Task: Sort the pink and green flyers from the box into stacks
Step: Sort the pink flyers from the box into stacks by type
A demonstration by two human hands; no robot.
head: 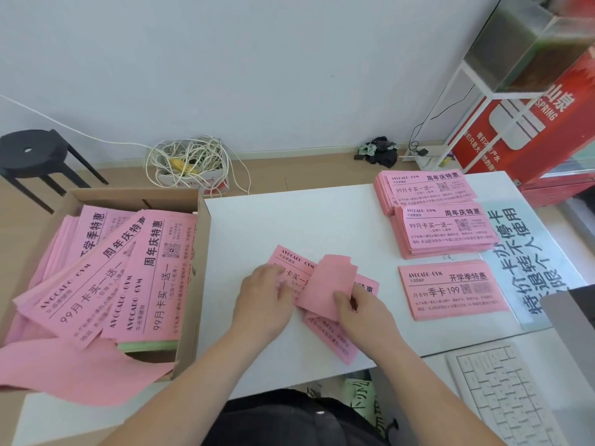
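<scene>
A cardboard box (190,320) at the left holds loose pink flyers (96,272), with a green flyer edge (148,346) showing beneath them. On the white table (289,217) lies a small bundle of pink flyers (335,342). My left hand (262,297) presses down on its left part. My right hand (360,309) pinches a pink flyer (331,281) that is lifted and turned blank side up. Three pink stacks stand at the right: a far one (421,188), a middle one (444,230) and a near one (450,288).
A white keyboard (502,391) lies at the lower right, beside a printed paper sign (528,252). A loose pink sheet (80,371) hangs over the box's near edge. On the floor behind are a black stool (29,152), a box of tangled cables (190,165) and a red case (521,130).
</scene>
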